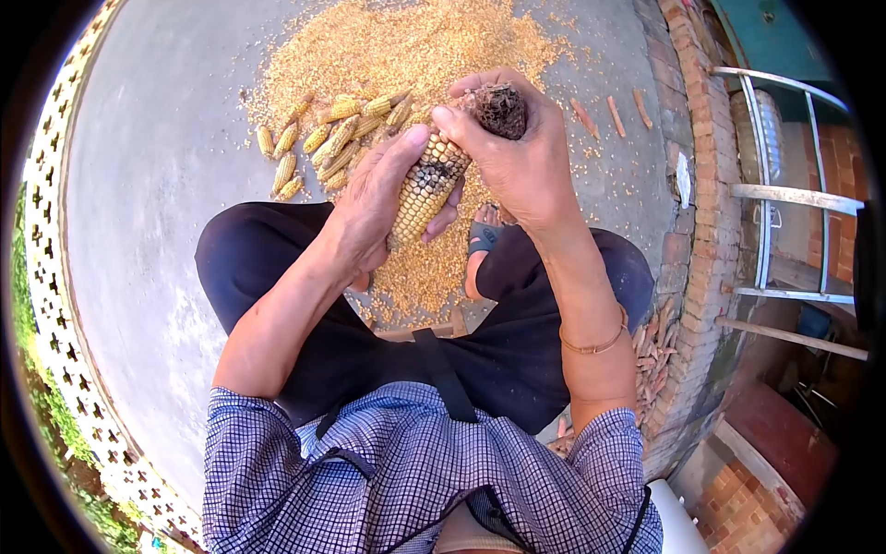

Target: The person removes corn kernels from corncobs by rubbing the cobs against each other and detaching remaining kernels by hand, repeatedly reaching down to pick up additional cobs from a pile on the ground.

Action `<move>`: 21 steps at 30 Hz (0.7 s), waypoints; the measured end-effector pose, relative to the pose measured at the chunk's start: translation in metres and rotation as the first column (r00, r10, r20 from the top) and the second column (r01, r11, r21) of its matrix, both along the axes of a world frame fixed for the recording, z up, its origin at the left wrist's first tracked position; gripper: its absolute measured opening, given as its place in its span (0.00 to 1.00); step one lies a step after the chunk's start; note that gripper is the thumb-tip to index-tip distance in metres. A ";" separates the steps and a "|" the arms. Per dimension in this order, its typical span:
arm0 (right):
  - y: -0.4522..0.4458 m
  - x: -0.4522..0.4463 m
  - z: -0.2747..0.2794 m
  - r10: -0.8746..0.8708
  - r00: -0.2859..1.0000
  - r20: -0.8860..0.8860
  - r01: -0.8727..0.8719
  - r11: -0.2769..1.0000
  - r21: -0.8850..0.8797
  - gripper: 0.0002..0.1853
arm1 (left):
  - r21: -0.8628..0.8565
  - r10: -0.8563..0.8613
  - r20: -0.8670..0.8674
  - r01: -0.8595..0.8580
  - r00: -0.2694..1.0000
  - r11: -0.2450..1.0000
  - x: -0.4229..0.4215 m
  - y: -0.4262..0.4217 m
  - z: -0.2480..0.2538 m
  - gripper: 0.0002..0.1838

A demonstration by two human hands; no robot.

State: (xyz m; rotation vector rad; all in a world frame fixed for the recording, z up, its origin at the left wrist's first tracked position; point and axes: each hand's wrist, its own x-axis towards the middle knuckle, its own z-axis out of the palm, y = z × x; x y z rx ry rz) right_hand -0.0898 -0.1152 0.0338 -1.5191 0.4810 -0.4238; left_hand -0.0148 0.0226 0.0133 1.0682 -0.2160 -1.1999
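My left hand (374,198) is wrapped around an ear of corn (427,196), tilted in front of me, with a dark patch of kernels near its upper end. My right hand (526,148) is closed around what looks like a bare corncob (501,109), its rough dark-brown end facing up. The thumb and the cob are close to the top of the ear; whether they touch it is partly hidden by the fingers. Beyond my hands, a heap of loose yellow kernels (388,46) spreads over the floor.
Several unshelled ears of corn (339,138) lie left of the heap. Bare reddish cobs (616,116) lie to its right, and a pile of cobs (653,360) is by the brick wall (709,185). A metal railing (798,194) stands at right; a perforated border (51,277) edges the left.
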 end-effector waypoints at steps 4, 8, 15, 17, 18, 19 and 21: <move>-0.004 -0.003 -0.003 0.002 1.000 -0.008 -0.001 0.987 0.159 0.15 | 0.002 -0.056 -0.029 0.056 0.998 0.998 0.003 0.000 -0.001 0.24; -0.005 -0.006 0.003 0.027 0.999 0.031 -0.028 0.998 0.062 0.15 | 0.019 -0.036 0.068 0.035 0.997 0.999 0.004 -0.002 0.002 0.24; -0.005 -0.007 0.002 0.014 0.997 -0.071 -0.013 1.000 0.019 0.15 | 0.041 -0.044 0.324 0.033 0.945 0.999 -0.003 -0.005 0.001 0.26; -0.006 -0.006 0.001 0.002 0.999 -0.050 0.005 0.990 0.140 0.15 | -0.024 -0.081 0.215 0.088 0.973 0.996 0.002 -0.004 0.004 0.27; -0.005 -0.006 0.002 -0.015 0.999 -0.038 0.023 0.976 0.215 0.15 | -0.023 -0.094 0.144 0.098 0.985 0.995 0.004 -0.001 0.001 0.29; -0.005 -0.006 0.001 -0.030 0.999 -0.025 0.036 0.957 0.288 0.15 | -0.040 -0.089 0.053 0.091 0.995 0.995 0.005 0.000 0.001 0.29; -0.009 -0.008 -0.002 0.007 1.000 0.010 -0.010 0.946 0.323 0.17 | -0.068 -0.081 -0.130 0.073 0.988 0.995 0.006 0.002 0.001 0.30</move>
